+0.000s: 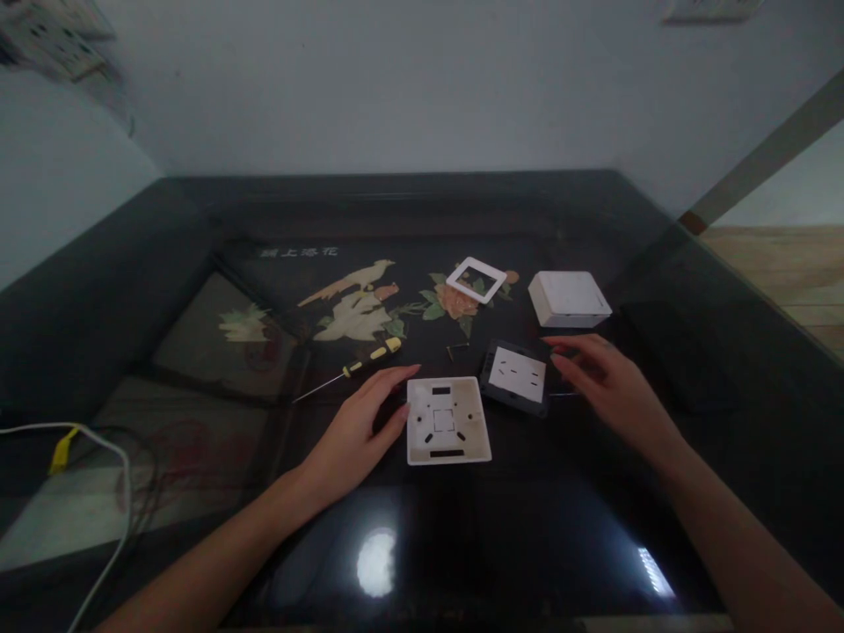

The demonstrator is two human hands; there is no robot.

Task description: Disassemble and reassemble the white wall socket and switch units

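A white square socket back box (467, 420) lies open side up on the dark glossy table. My left hand (369, 418) is at its left edge, thumb and fingers apart, the thumb tip touching or very near the rim. Right of the box lies a socket module (518, 374) with a white slotted face and black surround. My right hand (603, 378) hovers just beside the module's right side, fingers parted and holding nothing. Two small screws (454, 351) lie behind the box. A yellow and black screwdriver (369, 356) rests beyond my left hand, its shaft pointing left.
Farther back lie a white cover frame (476, 280) and a white box (571, 299). A white cable (125, 492) with a yellow tag (62, 451) runs along the left. Behind the table (396, 198) stands a pale wall (396, 88) with sockets at the upper left.
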